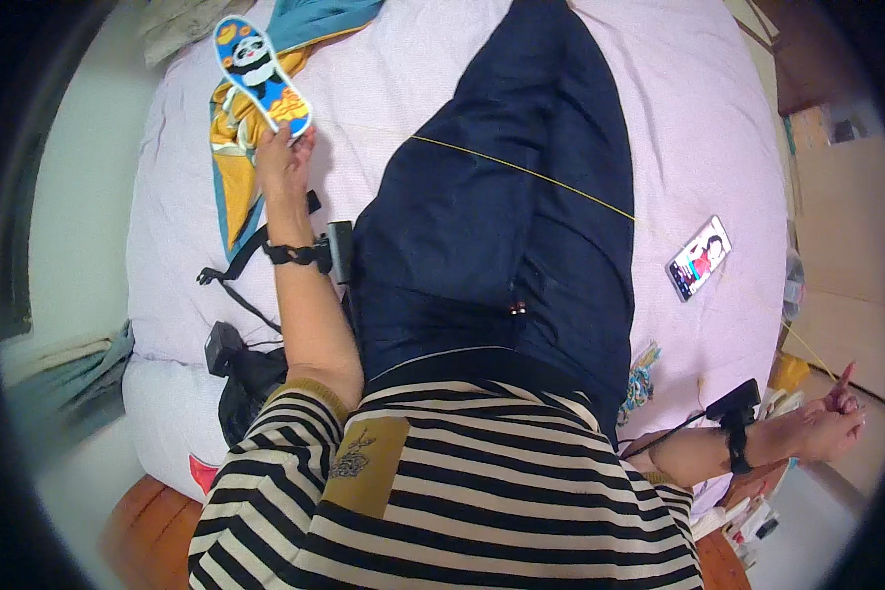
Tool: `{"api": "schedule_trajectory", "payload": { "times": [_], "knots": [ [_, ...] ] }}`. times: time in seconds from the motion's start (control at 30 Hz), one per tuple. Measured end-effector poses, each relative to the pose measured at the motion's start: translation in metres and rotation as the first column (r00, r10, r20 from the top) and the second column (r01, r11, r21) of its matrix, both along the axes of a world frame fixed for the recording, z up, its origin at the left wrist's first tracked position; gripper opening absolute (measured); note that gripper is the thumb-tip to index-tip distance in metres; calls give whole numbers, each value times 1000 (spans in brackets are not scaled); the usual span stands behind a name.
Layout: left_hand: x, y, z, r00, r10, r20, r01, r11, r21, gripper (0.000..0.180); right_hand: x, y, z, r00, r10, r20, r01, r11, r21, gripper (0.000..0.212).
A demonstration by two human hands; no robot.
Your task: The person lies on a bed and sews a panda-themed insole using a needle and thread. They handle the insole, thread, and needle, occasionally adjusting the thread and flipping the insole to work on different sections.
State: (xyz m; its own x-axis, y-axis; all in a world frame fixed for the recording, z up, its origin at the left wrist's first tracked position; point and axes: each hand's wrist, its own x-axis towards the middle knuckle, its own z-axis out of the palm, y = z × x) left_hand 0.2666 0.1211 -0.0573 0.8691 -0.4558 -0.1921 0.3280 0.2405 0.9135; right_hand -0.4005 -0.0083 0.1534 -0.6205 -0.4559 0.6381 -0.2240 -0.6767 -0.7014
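Observation:
My left hand (pixel 286 155) grips the lower end of a shoe insole (pixel 256 71). The insole has a white edge and a blue face with a panda and yellow-orange shapes. A thin yellow thread (pixel 526 170) runs taut from near the insole, over my dark trousers, toward the far right. There my right hand (pixel 832 429) is stretched out past the bed's edge, fingers curled together at the thread's end. Whether a needle is in those fingers is too small to see. A strapped device sits on each wrist.
A lit phone (pixel 700 258) lies on the pink bedspread (pixel 703 118) to my right. By my right hip is a bundle of coloured threads (pixel 640 382). Yellow and teal cloth (pixel 234 177) lies under the insole. A black bag (pixel 251 388) and straps lie by my left elbow.

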Motion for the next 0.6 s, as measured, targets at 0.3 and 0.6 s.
{"api": "schedule_trajectory", "payload": {
  "times": [0.3,0.6],
  "knots": [
    [-153,-48,98,826,-540,163,547,837,1,25,194,15,-28,851,494,-177,-405,832,380,17],
    [-223,-41,137,665,-717,209,734,679,-6,20,286,49,-59,472,697,-539,-460,717,524,19]
  ]
}}
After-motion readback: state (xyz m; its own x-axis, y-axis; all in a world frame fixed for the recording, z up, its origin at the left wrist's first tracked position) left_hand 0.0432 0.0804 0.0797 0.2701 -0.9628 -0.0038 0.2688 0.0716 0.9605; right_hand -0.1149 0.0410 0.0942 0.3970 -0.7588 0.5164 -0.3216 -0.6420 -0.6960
